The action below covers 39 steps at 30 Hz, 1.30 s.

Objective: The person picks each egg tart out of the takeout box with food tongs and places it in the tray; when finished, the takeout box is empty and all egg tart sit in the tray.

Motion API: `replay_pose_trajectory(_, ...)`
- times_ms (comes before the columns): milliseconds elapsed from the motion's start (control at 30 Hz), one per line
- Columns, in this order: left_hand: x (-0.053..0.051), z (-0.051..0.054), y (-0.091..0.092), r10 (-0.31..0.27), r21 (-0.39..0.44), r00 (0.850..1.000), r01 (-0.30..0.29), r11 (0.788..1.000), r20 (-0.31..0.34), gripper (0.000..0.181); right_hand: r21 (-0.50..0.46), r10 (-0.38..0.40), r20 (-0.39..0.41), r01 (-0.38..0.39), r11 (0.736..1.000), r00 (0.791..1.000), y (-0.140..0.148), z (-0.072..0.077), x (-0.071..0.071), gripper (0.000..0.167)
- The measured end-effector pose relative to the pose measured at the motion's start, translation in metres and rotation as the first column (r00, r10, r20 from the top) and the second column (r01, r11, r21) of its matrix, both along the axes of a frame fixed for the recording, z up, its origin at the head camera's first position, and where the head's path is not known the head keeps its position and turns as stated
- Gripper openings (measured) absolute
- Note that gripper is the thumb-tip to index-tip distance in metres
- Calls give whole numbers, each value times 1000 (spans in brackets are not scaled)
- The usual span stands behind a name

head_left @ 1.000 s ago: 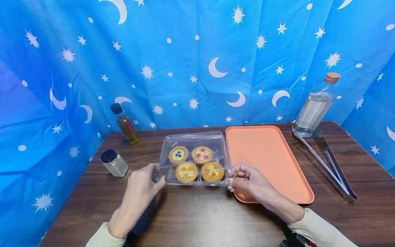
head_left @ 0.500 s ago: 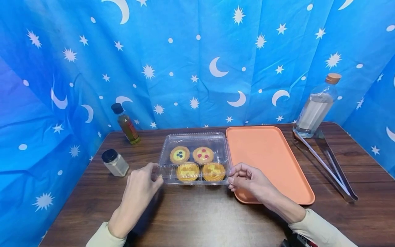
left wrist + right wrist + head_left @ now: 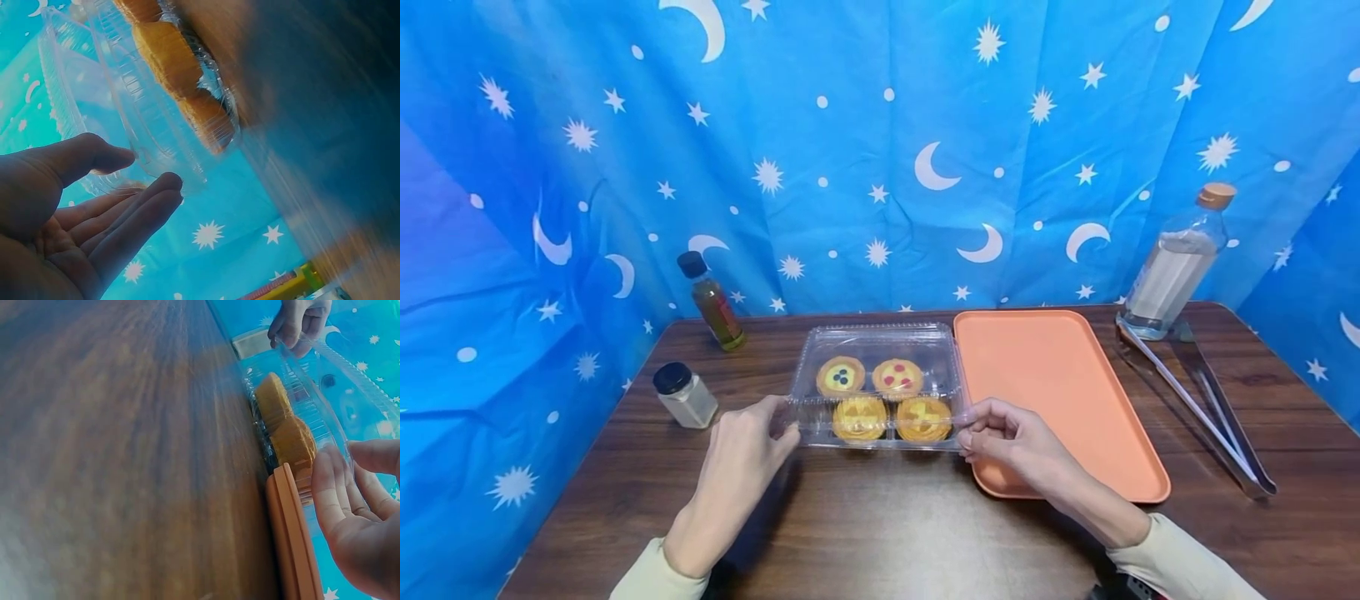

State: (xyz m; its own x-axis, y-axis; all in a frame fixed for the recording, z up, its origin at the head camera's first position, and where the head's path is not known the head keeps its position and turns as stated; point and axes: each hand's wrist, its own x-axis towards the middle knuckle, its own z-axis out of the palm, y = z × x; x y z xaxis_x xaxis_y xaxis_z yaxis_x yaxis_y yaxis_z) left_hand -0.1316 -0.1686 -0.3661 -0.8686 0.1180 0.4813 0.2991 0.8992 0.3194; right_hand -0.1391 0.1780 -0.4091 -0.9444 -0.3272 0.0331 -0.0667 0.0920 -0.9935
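A clear plastic clamshell box (image 3: 880, 333) stands mid-table in the head view, its hinged lid tilted up a little from the base. Inside are several tarts: one with dark blue berries (image 3: 840, 377), one with red dots (image 3: 897, 378), and two yellow-topped ones (image 3: 860, 418) in front. My left hand (image 3: 741, 454) pinches the lid's front left corner between thumb and fingers. At the front right corner, my right hand (image 3: 1018, 442) pinches the lid's edge. Both wrist views show the lid's rim (image 3: 322, 403) apart from the base, with the tarts (image 3: 165, 56) below.
An orange tray (image 3: 1037, 367) lies right beside the box, partly under my right hand. Metal tongs (image 3: 1213, 417) and a large clear bottle (image 3: 1172, 271) are farther right. On the left stand a small oil bottle (image 3: 715, 308) and a black-capped jar (image 3: 688, 400). A blue curtain (image 3: 850, 150) hangs behind.
The lid's front edge has shifted slightly over the front tarts, still held at both corners. The hands have barely moved; the whole head view has shifted a little.
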Motion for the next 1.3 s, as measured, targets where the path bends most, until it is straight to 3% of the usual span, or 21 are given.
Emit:
replay_pose_trajectory(333,-5,12,3,-34,21,994,36,999,-107,22,71,-39,3,38,997,999,7,5,-10,27)
replay_pose_trajectory(433,-10,18,3,-66,18,978,70,997,-196,17,93,-29,4,29,995,1000,10,7,-13,28)
replay_pose_trajectory(533,-17,25,3,-96,-4,949,100,995,-301,13,115,-23,8,22,993,1000,14,8,-14,28)
replay_pose_trajectory(633,-24,34,4,-109,-22,926,108,994,-360,11,125,-8,2,8,992,1000,18,9,-15,27)
replay_pose_trajectory(967,-51,65,5,-74,-27,907,69,997,-415,7,133,62,38,-66,989,997,26,11,-18,29)
replay_pose_trajectory(1067,-62,73,6,-58,-6,913,61,998,-404,7,95,85,93,-94,991,992,28,12,-18,32)
replay_pose_trajectory(1200,-76,81,9,-31,46,939,50,998,-344,9,27,113,158,-119,993,981,30,12,-18,33)
replay_pose_trajectory(1300,-86,86,11,-11,98,962,39,994,-273,10,21,120,154,-125,992,981,31,11,-19,32)
